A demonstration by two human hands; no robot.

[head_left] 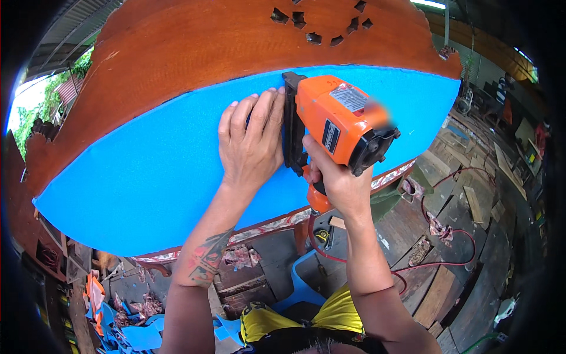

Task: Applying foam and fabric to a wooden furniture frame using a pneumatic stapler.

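Observation:
My right hand [345, 189] is wrapped round the handle of an orange and black air stapler [324, 115]. The stapler's black nose rests at the upper edge of a bright blue foam-like sheet [147, 171]. This sheet lies over a curved piece of furniture and meets a brown varnished wooden panel [194, 35]. Just left of the stapler, my left hand [250, 138] lies on the sheet, its fingers stretched toward the seam and holding nothing. The stapler's tip is hidden from view.
A red air hose [436, 265] runs from the stapler across the plank floor [407, 227]. Wood offcuts [436, 295] and fabric scraps [439, 230] litter the right side. Blue scraps [141, 336] pile up at lower left. A blue plastic chair [303, 280] is below me.

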